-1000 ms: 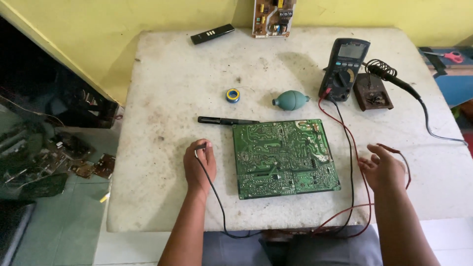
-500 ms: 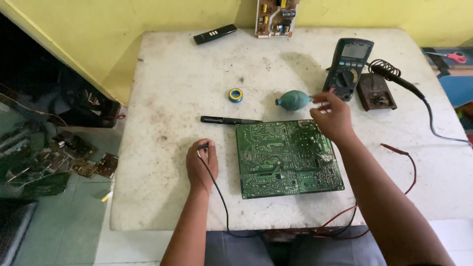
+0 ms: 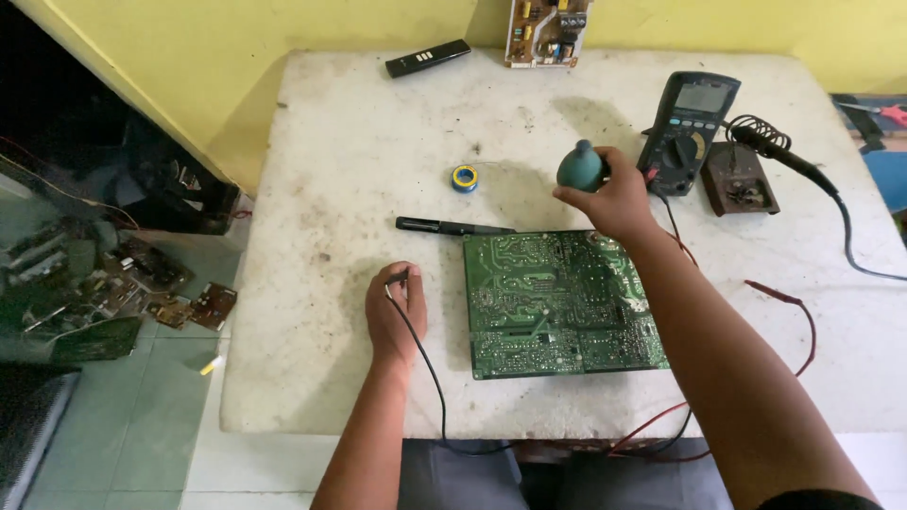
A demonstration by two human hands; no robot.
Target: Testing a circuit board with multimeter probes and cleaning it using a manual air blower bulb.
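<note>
My right hand (image 3: 616,196) grips a teal rubber blower bulb (image 3: 578,167) and holds it lifted just beyond the far edge of the green circuit board (image 3: 557,302). The board lies flat on the white table (image 3: 359,151), solder side up. To the left of the board my left hand (image 3: 395,312) rests on the table, its fingers closed on a black probe lead (image 3: 425,368) that trails off the near edge. A red probe lead (image 3: 784,302) lies loose on the table to the right of my forearm.
A multimeter (image 3: 688,127) stands at the back right beside a soldering iron (image 3: 784,161) and its brown stand (image 3: 739,179). A solder spool (image 3: 464,178) and a black pen-like tool (image 3: 453,227) lie behind the board. A remote (image 3: 427,58) and another circuit board (image 3: 546,19) sit at the far edge. Scrap boards (image 3: 142,283) litter the floor at left.
My right hand let go of the red probe at the right, reached across the board and picked up the blower bulb, now raised off the table. The left hand stayed put.
</note>
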